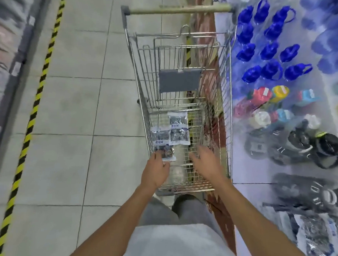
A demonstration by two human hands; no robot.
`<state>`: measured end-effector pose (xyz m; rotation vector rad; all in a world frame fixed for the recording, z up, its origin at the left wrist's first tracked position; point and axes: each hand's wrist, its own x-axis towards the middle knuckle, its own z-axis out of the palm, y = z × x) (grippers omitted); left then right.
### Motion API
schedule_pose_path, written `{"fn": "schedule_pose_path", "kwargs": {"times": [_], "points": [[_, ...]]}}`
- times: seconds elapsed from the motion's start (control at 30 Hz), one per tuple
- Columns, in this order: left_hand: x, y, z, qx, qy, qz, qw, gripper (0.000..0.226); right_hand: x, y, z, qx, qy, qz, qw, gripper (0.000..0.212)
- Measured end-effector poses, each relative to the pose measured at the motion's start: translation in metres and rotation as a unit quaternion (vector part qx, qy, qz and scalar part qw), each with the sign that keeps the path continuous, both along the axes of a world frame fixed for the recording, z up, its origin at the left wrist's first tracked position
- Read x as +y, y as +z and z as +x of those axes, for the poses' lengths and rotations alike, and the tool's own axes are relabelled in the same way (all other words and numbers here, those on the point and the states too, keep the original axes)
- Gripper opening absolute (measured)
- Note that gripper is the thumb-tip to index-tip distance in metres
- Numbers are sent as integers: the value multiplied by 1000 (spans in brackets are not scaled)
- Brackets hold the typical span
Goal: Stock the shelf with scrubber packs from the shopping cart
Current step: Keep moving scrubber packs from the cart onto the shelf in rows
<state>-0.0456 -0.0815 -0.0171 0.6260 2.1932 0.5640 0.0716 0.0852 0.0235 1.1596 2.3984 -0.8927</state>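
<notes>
A wire shopping cart (228, 103) stands in front of me with its near end at my legs. Two scrubber packs lie flat on its floor: one (178, 128) further in, one (162, 142) nearer me. Another pack (176, 172) shows faintly beneath the mesh near the cart's front. My left hand (156, 171) reaches over the cart's near left corner, and its fingers pinch the near edge of the closer pack. My right hand (206, 161) hovers inside the cart to the right with fingers spread, holding nothing. More scrubber packs (314, 235) sit on the shelf at lower right.
The shelf on the right carries blue-handled bottles (271, 51), coloured containers (269, 96) and black items (301, 147). A yellow-black hazard stripe (37, 100) runs along the tiled floor on the left, beside another shelf row (4, 58). The cart's handle (179, 9) is at the far end.
</notes>
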Motion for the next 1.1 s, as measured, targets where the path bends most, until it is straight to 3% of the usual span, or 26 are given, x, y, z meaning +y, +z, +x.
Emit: {"fn": "schedule_pose_path", "kwargs": {"times": [0.17, 0.4, 0.53, 0.67, 0.9, 1.1], "points": [[40, -42, -12, -82, 113, -43, 989, 53, 54, -53, -45, -25, -28, -75, 996, 57], [82, -121, -27, -166, 276, -86, 943, 53, 102, -152, -92, -66, -79, -146, 984, 60], [89, -182, -36, -173, 298, -75, 936, 46, 121, -215, -116, -91, -123, -161, 975, 61], [93, -227, -48, -136, 312, -89, 936, 41, 139, -265, -135, -102, -144, -151, 973, 44], [98, -269, -57, -130, 353, -108, 920, 35, 153, -323, -160, -118, -178, -134, 968, 86], [107, -285, -60, -146, 382, -125, 904, 42, 161, -351, -164, -91, -267, -171, 944, 78]]}}
